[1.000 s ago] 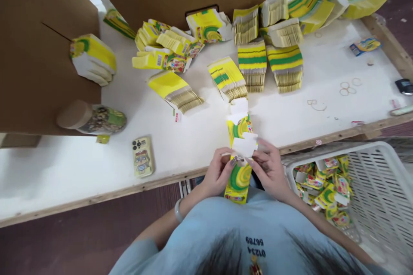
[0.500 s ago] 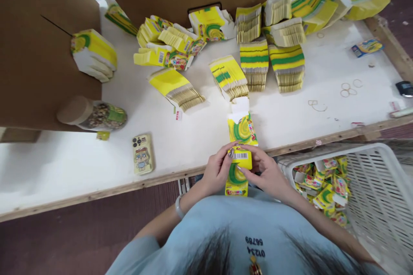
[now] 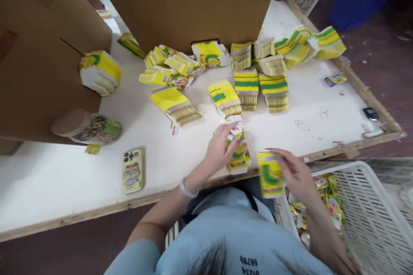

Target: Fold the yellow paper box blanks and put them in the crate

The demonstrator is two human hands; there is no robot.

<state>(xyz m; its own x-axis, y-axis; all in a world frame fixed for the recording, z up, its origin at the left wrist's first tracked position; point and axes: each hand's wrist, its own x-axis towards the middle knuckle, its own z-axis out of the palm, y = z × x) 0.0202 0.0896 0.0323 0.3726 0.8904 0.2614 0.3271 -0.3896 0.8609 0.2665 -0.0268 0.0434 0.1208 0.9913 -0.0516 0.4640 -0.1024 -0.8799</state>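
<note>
My right hand [image 3: 295, 176] pinches a flat yellow-and-green printed carton [image 3: 270, 176], blurred by motion, between the table edge and the white basket. My left hand [image 3: 222, 144] lies over other small cartons [image 3: 239, 164] at the table's front edge. Its thumb and fingers are apart, touching or just above the printed face and white flap. Beyond these cartons lies a fanned stack of flattened cartons [image 3: 224, 96]. Another fanned stack [image 3: 176, 105] rests to its left.
A white slatted basket [image 3: 371, 206] holding several cartons stands at the right, below table level. On the white table [image 3: 180, 154] lie a phone [image 3: 133, 171], a lidded jar [image 3: 97, 128] and banded carton stacks [image 3: 247, 84]. Brown cardboard boxes [image 3: 187, 4] stand at the back and left.
My hands have separated. The right has carried the carton off to the right, towards the basket, while the left has moved forward onto the cartons at the edge. The view has shifted.
</note>
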